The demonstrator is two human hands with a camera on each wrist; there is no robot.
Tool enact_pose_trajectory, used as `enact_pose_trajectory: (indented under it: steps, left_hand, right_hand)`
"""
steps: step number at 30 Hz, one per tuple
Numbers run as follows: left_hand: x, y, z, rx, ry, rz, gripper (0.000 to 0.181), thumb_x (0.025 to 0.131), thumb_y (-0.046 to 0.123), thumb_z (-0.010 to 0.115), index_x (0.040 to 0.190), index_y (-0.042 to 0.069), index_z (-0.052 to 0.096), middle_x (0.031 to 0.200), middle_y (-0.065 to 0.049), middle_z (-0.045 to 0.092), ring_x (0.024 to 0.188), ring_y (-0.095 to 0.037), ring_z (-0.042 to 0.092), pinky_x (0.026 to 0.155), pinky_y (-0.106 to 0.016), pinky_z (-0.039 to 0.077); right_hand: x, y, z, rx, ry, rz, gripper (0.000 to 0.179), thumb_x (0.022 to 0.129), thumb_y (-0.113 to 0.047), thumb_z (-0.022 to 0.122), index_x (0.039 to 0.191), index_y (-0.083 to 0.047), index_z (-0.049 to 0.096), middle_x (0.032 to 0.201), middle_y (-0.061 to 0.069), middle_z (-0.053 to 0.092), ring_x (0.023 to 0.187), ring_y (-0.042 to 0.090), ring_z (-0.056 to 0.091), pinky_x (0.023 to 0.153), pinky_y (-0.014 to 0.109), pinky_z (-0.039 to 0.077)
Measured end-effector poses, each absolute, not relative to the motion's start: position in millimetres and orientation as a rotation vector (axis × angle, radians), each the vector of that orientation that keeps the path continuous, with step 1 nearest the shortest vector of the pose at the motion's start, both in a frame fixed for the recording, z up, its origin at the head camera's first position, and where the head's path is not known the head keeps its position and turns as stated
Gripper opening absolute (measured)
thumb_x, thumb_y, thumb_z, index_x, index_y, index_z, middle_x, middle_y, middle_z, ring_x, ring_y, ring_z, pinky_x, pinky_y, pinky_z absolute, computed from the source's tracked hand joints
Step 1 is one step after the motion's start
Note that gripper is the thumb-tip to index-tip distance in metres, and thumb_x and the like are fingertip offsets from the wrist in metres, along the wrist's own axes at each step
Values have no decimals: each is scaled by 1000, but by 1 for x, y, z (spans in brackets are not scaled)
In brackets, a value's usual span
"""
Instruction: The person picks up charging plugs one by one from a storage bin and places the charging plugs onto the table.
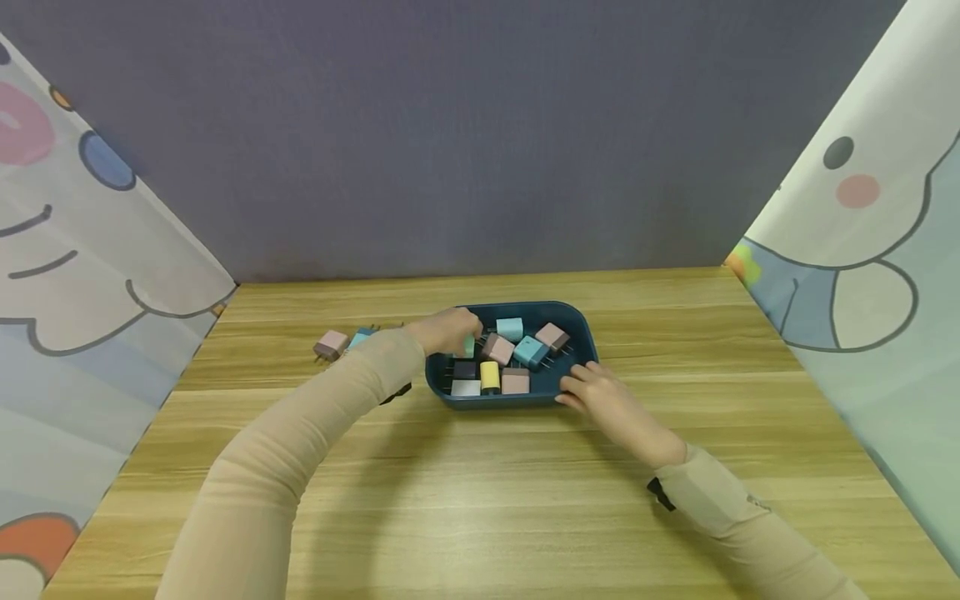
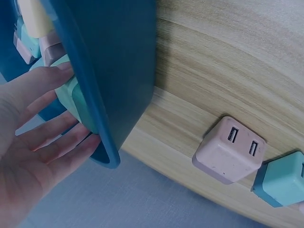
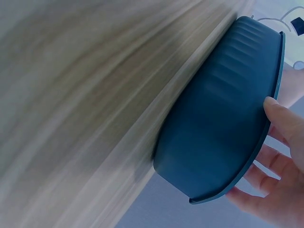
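Note:
A dark blue plastic bin (image 1: pixel 577 342) holds several plug-in USB chargers in pink, teal, black, white and yellow. My left hand (image 1: pixel 447 330) reaches over its left end and holds a green charger (image 2: pixel 78 97) between thumb and fingers, just inside the rim. At the bin's front right corner, my right hand (image 1: pixel 603 402) grips the rim, the thumb (image 3: pixel 278 111) against the outer wall and the other fingers over the edge. Among the chargers in the bin are a yellow one (image 1: pixel 490 377) and a teal one (image 1: pixel 531 352) with its prongs showing.
Left of the bin, a pink charger (image 2: pixel 230 151) and a teal charger (image 2: pixel 281 179) lie on the wooden table (image 1: pixel 480 500), partly behind my left forearm in the head view. A grey-purple panel (image 1: pixel 480 142) rises behind the table, and cartoon-printed sheets (image 1: pixel 862 192) flank it.

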State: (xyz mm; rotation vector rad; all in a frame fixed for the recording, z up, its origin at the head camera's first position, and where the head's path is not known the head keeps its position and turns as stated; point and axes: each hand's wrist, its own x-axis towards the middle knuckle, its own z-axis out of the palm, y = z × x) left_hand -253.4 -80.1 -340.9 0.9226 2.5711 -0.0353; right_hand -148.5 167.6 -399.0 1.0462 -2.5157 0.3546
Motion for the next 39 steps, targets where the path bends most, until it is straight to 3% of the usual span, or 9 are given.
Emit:
enact_pose_trajectory:
  steps: [39]
  left_hand:
    - [-252,-89,-315,950,2652,33,38,77,3,66,113,-3,57,118,-15,55,109,-28,50,88,-33,44]
  right_hand:
    - [-150,168,-398,1057,-2496,346,10,75,-16,69,75,-10,62,70,-1,50,62,14,36,58,28,36]
